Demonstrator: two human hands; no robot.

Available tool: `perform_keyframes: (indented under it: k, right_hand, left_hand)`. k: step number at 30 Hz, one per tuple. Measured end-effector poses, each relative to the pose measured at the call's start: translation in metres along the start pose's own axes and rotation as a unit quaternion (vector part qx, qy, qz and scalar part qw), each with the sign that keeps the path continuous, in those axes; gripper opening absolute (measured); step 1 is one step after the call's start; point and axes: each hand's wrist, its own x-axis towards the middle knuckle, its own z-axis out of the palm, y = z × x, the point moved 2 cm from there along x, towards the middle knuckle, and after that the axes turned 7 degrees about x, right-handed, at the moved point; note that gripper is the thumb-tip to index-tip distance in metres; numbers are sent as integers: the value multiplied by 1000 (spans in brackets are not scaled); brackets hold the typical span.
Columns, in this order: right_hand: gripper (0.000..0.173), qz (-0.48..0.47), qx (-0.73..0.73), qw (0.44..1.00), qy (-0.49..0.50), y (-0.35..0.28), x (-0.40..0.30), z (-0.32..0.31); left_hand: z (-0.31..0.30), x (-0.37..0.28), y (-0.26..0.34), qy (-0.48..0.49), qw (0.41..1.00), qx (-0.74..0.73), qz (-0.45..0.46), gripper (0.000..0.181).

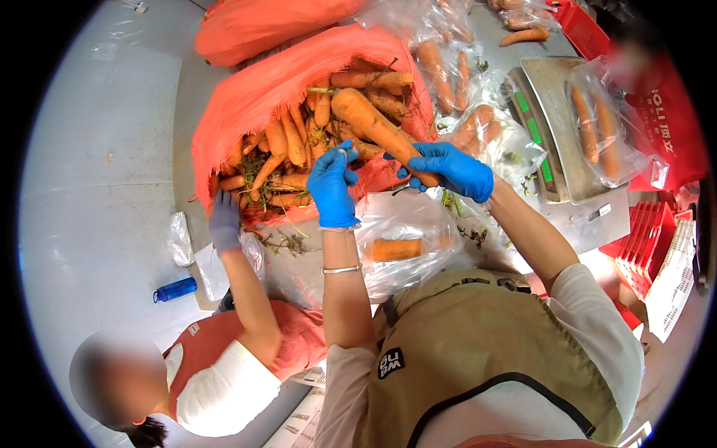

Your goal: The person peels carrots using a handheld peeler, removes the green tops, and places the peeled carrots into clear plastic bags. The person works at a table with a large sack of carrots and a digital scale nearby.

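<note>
My right hand (451, 168), in a blue glove, grips the narrow end of a large carrot (369, 120). The carrot's thick end points away from me, over an opened orange-red woven sack (246, 106). Loose carrots (285, 137) with wilted green tops fill the sack's mouth. Just left of the held carrot is my left hand (334, 185), also blue-gloved, raised with its fingers bent and thumb near the fingertips; whether something small is between them I cannot tell. Below my hands lies a clear plastic bag (437, 224) with a carrot piece (396, 250) in it.
A co-worker's gloved hand (225, 221) reaches into the sack's left side. Bagged carrots (437, 73) lie at the back right, beside a weighing scale (552, 117) bearing another bag of carrots (596, 131). Another person in red stands beyond it. Red crates (638, 241) stack at right; a blue bottle (176, 290) lies left.
</note>
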Motion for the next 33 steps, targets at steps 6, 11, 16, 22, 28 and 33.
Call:
perform_keyframes:
  k: [6, 11, 16, 22, 28, 33]
  right_hand:
    - [45, 11, 70, 997, 41, 4, -11, -3]
    - [44, 5, 157, 988, -2, 21, -18, -13]
    - [41, -49, -8, 995, 81, 14, -36, -12]
    - [40, -198, -276, 921, 192, 40, -60, -8]
    - [32, -91, -490, 763, 412, 83, -177, -76]
    - [42, -2, -599, 648, 470, 116, -213, -118]
  left_hand:
    - [50, -35, 24, -206, 967, 13, 150, 27]
    - [38, -7, 6, -51, 959, 153, 232, 38]
    - [45, -11, 14, -70, 996, -33, -40, 45]
    - [65, -14, -15, -215, 957, -190, -31, 49]
    - [80, -33, 2, -213, 956, -201, 3, 51]
    - [137, -86, -14, -316, 949, -3, 5, 44]
